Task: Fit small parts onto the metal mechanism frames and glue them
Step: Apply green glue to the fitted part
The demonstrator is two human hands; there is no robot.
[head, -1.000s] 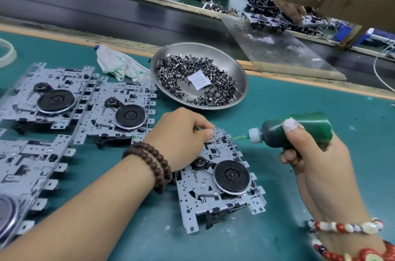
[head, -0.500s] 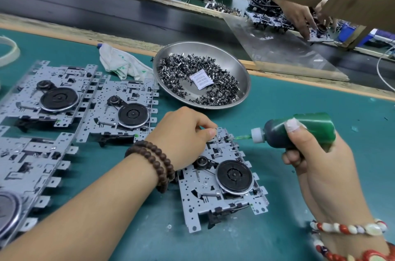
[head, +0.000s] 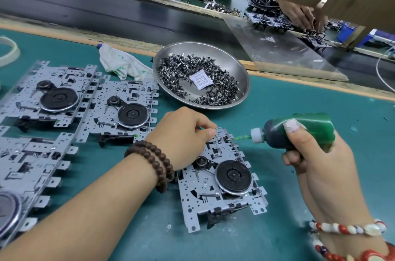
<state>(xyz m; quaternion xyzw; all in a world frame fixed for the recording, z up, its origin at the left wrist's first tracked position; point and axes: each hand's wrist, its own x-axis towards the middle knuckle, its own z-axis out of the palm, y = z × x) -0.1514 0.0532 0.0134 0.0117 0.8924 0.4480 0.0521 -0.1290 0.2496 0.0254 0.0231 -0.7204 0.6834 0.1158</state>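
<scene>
1. Metal frame (head: 222,188) lies on the green mat, between both hands.
2. Left hand (head: 181,139) rests on its top edge, fingertips pinching down there.
3. Right hand (head: 316,154) grips the green glue bottle (head: 299,130), nozzle touching the frame's corner.

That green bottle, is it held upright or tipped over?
Tipped on its side: the right hand grips the green bottle lying level, nozzle pointing left at the metal frame.

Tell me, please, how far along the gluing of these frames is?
Done: cannot tell for the frames at left. In hand: left hand steadies a frame while right hand aims the green glue bottle at its top edge. Left: many small parts in the bowl.
</scene>
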